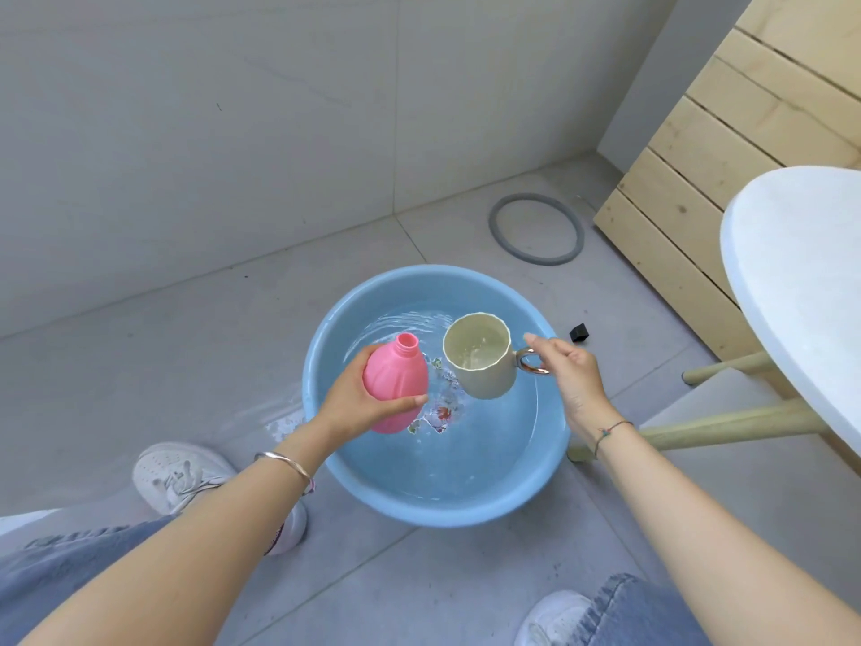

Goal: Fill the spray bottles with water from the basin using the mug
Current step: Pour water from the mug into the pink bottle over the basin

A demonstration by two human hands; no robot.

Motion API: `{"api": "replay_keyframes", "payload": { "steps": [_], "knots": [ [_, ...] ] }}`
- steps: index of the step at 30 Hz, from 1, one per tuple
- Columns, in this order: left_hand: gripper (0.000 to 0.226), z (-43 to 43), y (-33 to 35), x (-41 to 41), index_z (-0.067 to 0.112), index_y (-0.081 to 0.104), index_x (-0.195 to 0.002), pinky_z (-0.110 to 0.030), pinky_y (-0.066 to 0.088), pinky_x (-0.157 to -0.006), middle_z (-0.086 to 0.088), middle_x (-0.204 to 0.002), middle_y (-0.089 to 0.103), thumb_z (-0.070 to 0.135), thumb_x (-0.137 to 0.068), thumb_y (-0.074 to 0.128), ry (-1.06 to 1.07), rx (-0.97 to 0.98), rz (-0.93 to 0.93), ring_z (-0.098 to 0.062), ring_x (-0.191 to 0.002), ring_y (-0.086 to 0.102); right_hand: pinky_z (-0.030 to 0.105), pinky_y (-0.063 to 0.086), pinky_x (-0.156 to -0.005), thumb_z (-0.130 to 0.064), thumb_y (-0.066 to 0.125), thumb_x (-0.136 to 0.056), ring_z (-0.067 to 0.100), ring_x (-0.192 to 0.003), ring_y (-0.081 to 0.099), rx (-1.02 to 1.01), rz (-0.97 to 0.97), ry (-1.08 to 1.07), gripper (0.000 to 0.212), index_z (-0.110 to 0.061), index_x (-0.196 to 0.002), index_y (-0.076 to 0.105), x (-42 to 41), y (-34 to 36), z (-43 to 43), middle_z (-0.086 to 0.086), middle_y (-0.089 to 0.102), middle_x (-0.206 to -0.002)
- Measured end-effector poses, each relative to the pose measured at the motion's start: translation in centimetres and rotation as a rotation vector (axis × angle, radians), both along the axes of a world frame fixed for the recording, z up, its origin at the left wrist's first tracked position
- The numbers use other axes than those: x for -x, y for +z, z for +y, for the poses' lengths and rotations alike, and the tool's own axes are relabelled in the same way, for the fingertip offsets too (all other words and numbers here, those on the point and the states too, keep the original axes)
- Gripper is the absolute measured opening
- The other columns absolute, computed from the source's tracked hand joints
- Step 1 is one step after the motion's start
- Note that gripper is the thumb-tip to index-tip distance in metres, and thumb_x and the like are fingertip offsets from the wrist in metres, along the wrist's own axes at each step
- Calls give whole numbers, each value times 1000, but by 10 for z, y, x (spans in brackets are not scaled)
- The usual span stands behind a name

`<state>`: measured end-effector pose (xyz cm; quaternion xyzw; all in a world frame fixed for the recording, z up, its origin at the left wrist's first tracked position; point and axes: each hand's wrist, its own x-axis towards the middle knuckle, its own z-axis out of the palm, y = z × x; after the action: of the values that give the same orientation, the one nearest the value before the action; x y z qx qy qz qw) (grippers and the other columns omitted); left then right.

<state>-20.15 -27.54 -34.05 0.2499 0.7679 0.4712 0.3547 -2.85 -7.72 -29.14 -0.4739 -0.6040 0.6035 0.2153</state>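
Bottle and mug held over the basin of water.

Left hand (347,403), fingers wrapped round the pink bottle (395,384), cap off, neck tilted toward the mug. Cream mug (480,356) just beside it, water inside; right hand (570,373) fingers pinch its handle. Both above the blue basin (321,356) on the floor (140,356). White table (801,282) at right.
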Motion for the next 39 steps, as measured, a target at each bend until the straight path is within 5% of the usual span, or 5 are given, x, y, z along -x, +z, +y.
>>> {"api": "replay_keyframes", "payload": {
  "steps": [8, 16, 24, 30, 39],
  "knots": [
    [78, 14, 6, -16, 35, 50, -123, -28, 55, -77, 11, -115, 59, 35, -58, 94, -74, -24, 79, -9, -101, 60, 5, 35, -50, -6, 69, -83, -2, -42, 41, -157, 47, 69, 42, -11, -57, 36, -9, 39, 9, 1, 23, -59],
    [80, 19, 14, -24, 38, 49, -122, -37, 56, -82, 15, -111, 59, 41, -56, 93, -99, 16, 143, -12, -100, 60, 30, 43, -74, -14, 75, -76, 21, -70, 62, -253, 20, 76, 42, -16, -53, 40, -11, 51, 13, 12, 53, -67],
    [80, 19, 16, -27, 39, 50, -122, -37, 56, -83, 15, -113, 60, 44, -55, 93, -87, 20, 178, -14, -101, 61, 30, 40, -68, -17, 73, -74, 20, -68, 57, -361, -25, 109, 44, -21, -42, 44, -11, 61, 11, -7, 51, -47],
    [84, 18, 14, -28, 38, 50, -123, -39, 55, -86, 15, -112, 60, 49, -52, 92, -94, 36, 167, -13, -100, 61, 30, 36, -62, -28, 71, -66, 18, -61, 46, -436, -58, 108, 39, -13, -48, 40, -10, 71, 9, 23, 52, -59],
    [84, 19, 7, -30, 38, 48, -124, -36, 53, -86, 14, -114, 58, 50, -53, 91, -104, 71, 185, -14, -102, 59, 31, 36, -59, -30, 69, -65, 19, -57, 37, -541, -75, 134, 43, 1, -57, 39, -10, 76, 12, 11, 43, -56]
  ]
}}
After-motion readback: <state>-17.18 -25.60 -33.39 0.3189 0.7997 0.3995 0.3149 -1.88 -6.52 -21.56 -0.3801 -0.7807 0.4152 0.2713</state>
